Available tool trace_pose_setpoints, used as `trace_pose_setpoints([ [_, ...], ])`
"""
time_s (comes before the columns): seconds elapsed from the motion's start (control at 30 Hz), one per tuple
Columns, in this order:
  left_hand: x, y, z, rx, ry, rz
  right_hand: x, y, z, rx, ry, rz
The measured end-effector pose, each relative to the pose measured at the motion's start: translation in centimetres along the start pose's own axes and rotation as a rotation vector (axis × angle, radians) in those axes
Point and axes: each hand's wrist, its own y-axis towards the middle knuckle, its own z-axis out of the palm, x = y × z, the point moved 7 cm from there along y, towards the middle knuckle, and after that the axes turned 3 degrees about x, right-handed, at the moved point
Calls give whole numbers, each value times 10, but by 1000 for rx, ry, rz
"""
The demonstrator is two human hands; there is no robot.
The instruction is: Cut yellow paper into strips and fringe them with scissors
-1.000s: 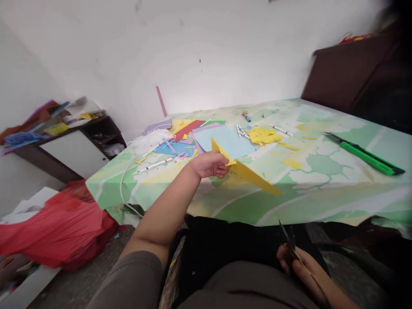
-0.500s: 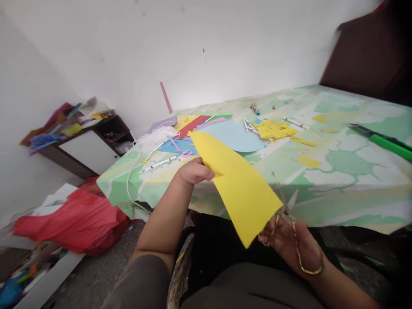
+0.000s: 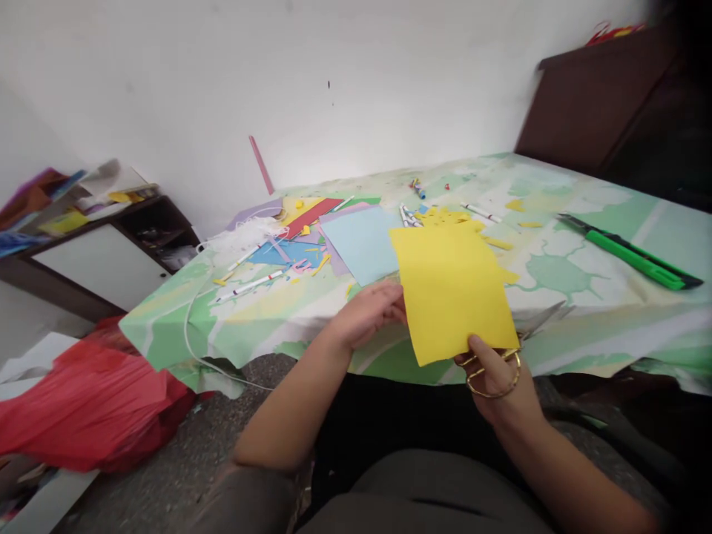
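A yellow sheet of paper (image 3: 453, 289) is held up over the table's front edge, its face toward me. My right hand (image 3: 498, 378) pinches its lower right edge with the thumb in front. Gold-handled scissors (image 3: 492, 391) hang in the same hand, their blades pointing right behind the sheet. At the sheet's left edge is my left hand (image 3: 375, 311), its fingers curled and partly behind the paper; whether they grip it is hidden.
Light blue paper (image 3: 361, 241), colored sheets, markers and yellow scraps lie on the patterned tablecloth (image 3: 311, 326). A green cutter (image 3: 634, 256) is at the right. A white cord (image 3: 189, 326) hangs over the front edge. Red plastic (image 3: 105, 400) lies at the lower left.
The yellow sheet has turned more upright and faces me. My right hand now pinches it, with the scissors turned rightward. My left hand has shifted to its left edge. The view has swung right.
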Motion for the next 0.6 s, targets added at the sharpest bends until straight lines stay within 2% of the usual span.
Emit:
trace_pose_setpoints([
  [0.07,30,-6,5,-56,-11,-126,1,-2,-3,-40,-109,-3],
  [0.17,64,-14,16,-139,-77,-209,-1,-7,-12,-58,-284,31],
  [0.3,94,-18,33,-176,-105,-242,-8,-19,-46,-46,-416,48],
  [0.37,104,-19,37,-194,-101,-241,-17,-31,-68,-29,-504,112],
  [0.43,112,-21,37,-216,-103,-239,-36,-48,-81,136,-797,331],
  [0.47,115,-22,36,-224,-106,-239,-40,-56,-83,214,-887,367],
  [0.6,124,-23,28,-264,-123,-214,-40,-77,-72,401,-1026,320],
])
